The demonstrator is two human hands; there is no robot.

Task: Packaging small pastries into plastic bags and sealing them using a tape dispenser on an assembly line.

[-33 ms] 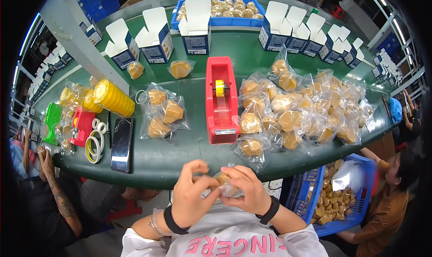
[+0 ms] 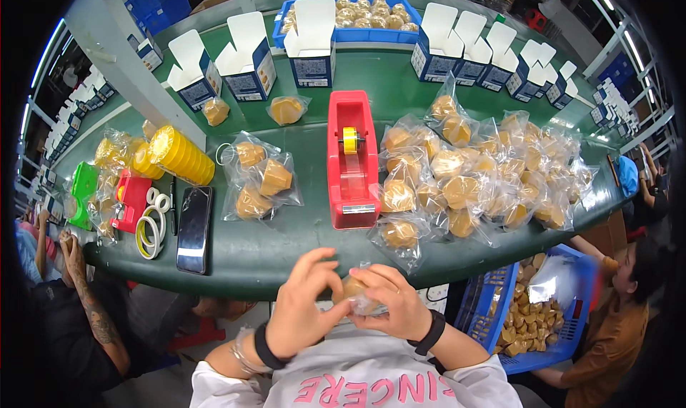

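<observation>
In front of my body, just off the near edge of the bench, a tan faceted block in a clear plastic bag (image 2: 354, 288) is between my hands. My right hand (image 2: 391, 301) grips it, fingers bent over its top and thumb below. My left hand (image 2: 309, 302) pinches at its left side with the thumb, the other fingers curved and partly raised. The pinched bit of plastic is mostly hidden by the fingers. Straight ahead stands a red tape dispenser (image 2: 352, 165) with a yellow roll (image 2: 350, 141) in it.
Many bagged tan blocks (image 2: 461, 191) lie heaped right of the dispenser, several (image 2: 276, 177) to its left. A phone (image 2: 194, 229), white tape rings (image 2: 148, 235) and yellow rolls (image 2: 181, 156) lie left. Open boxes (image 2: 312, 43) line the back. A blue crate (image 2: 493, 294) stands lower right, beside a co-worker.
My left hand's fingers have lifted and straightened a little, up and away from the bagged block. The right hand stays nearly in place, still gripping it.
</observation>
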